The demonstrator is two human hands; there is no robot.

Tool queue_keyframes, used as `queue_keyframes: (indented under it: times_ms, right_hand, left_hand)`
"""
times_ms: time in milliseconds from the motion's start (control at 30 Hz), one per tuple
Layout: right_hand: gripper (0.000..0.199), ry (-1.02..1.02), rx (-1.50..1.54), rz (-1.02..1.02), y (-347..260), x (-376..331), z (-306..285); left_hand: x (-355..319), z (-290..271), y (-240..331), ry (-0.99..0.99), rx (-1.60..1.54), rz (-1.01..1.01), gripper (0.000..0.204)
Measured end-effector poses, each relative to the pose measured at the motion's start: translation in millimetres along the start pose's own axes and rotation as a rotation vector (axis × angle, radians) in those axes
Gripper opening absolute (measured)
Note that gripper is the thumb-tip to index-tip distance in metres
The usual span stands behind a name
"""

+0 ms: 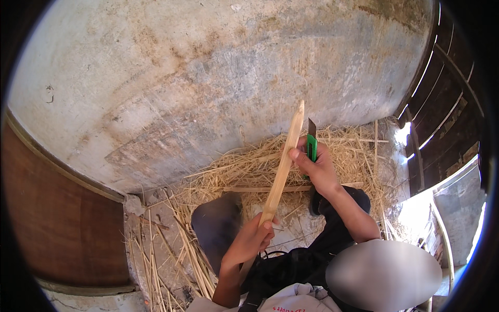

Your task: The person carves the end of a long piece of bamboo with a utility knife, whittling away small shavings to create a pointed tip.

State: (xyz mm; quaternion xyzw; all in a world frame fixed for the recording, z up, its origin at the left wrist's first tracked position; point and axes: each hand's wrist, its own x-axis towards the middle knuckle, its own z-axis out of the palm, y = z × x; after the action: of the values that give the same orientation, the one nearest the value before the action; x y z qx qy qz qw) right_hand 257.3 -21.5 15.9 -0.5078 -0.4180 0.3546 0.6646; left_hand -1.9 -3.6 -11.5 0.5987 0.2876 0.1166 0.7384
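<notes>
A long, flat strip of pale wood or bamboo (279, 179) slants upward across my lap, its far end cut to a point. My left hand (248, 240) is closed around its lower part. In my right hand (318, 167) is a green utility knife (311, 147), its dark blade extended and pointing up, just right of the strip. The right thumb also presses on the strip's upper half. Between the blade and the strip's pointed end there is a small gap.
A heap of thin shavings (343, 140) lies against the stained wall (218, 83) in front of me. Long split strips (187, 244) spread over the floor at my left. A brown wooden panel (62, 208) stands at far left, dark slatted boards (447, 104) at right.
</notes>
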Motion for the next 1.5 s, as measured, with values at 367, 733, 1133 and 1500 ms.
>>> queue_keyframes:
  times_ms: [367, 733, 1133, 1500]
  right_hand:
    - [0.030, -0.227, -0.776, -0.694, 26, -19, 11]
    - [0.032, -0.161, -0.891, -0.699, 15, -28, 30]
    - [0.039, -0.151, -0.962, -0.766, 12, -23, 31]
    - [0.038, -0.129, -0.972, -0.811, 11, -20, 33]
  left_hand:
    - [4, 1, 7, 0.432, 0.405, 0.183, 0.027]
    - [3, 8, 3, 0.595, 0.597, 0.312, 0.020]
    - [-6, 9, 13, 0.579, 0.605, 0.203, 0.020]
    - [-9, 9, 15, 0.584, 0.591, 0.215, 0.019]
